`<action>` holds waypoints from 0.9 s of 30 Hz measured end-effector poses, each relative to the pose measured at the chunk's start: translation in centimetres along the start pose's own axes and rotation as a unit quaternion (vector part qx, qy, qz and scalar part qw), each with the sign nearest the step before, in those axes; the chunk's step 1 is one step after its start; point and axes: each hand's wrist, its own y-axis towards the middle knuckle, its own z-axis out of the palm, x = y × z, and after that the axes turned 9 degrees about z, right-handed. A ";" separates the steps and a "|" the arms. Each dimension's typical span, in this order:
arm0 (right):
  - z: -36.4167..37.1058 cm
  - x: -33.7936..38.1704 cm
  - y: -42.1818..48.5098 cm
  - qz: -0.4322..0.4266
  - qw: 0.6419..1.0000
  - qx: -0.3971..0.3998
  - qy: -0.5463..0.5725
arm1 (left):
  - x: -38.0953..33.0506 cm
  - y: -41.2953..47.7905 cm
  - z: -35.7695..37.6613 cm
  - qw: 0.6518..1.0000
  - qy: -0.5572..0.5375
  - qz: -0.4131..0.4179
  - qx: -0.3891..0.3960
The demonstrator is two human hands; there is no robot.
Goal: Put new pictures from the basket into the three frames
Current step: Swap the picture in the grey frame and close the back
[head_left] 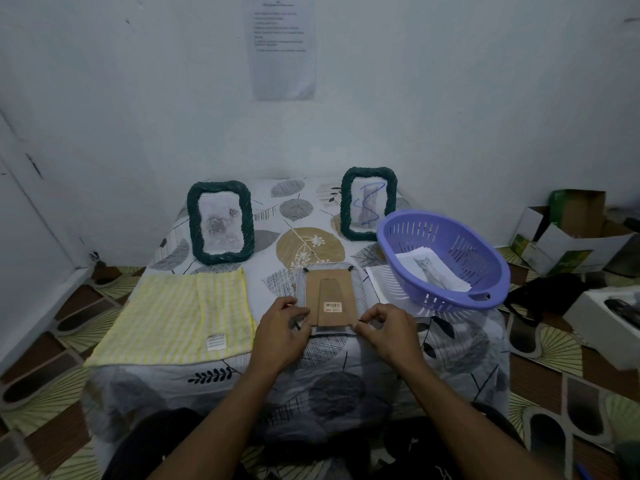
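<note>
A third frame (330, 296) lies face down at the table's middle, its brown cardboard back and barcode sticker up. My left hand (282, 325) grips its near left corner, and my right hand (386, 325) pinches its near right corner. Two dark green twisted frames stand upright at the back: the left frame (220, 223) shows a rose picture, the right frame (368, 204) a cat picture with blue scribble. A purple basket (446, 261) at the right holds cat pictures (433, 271).
A yellow striped cloth (176, 317) lies flat at the left. White paper sheets (375, 282) lie under the basket's left edge. Cardboard boxes (571, 233) and a white box (606, 317) sit on the floor at the right. A printed sheet (282, 46) hangs on the wall.
</note>
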 end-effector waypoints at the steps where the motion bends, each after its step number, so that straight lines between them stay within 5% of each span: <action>1: 0.0 -0.1 -0.1 -0.004 1.000 -0.002 0.006 | 0.0 -0.1 0.0 1.000 -0.001 0.001 0.000; 14: -0.3 -0.4 -0.3 -0.059 0.998 0.006 -0.008 | 0.0 -0.3 -0.3 1.000 -0.005 0.011 0.009; 23: 0.3 2.0 2.1 0.006 0.999 -0.022 -0.033 | -1.0 2.4 0.1 1.000 0.008 -0.002 -0.008; 27: 0.8 2.9 4.1 0.048 0.999 -0.007 -0.001 | -1.8 5.0 1.1 0.998 0.007 0.011 0.055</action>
